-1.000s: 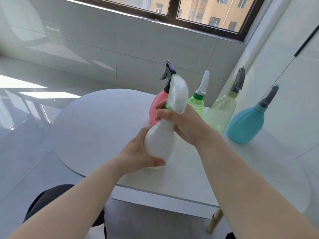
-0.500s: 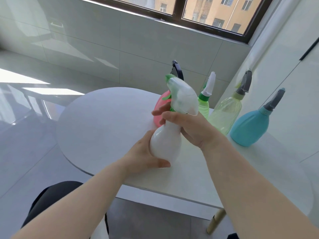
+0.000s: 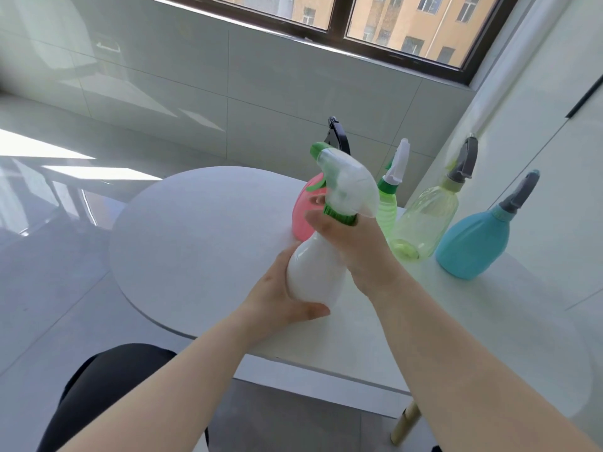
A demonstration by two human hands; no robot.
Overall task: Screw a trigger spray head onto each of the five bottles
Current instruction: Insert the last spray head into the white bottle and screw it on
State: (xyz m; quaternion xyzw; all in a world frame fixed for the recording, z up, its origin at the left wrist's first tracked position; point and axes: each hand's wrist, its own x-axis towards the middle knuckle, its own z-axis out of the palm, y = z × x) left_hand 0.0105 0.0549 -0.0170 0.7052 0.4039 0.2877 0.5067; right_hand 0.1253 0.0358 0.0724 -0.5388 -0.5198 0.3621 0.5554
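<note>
pink bottle (image 3: 301,213) half hidden behind white bottle (image 3: 315,272)

I see the white bottle (image 3: 315,272) tilted above the table, its translucent spray head (image 3: 347,185) sitting on a green collar (image 3: 339,216), nozzle pointing left; behind it stand the pink bottle (image 3: 303,213), green bottle (image 3: 386,210), clear yellowish bottle (image 3: 424,220) and blue bottle (image 3: 473,244), each apparently already capped with a head.
</note>
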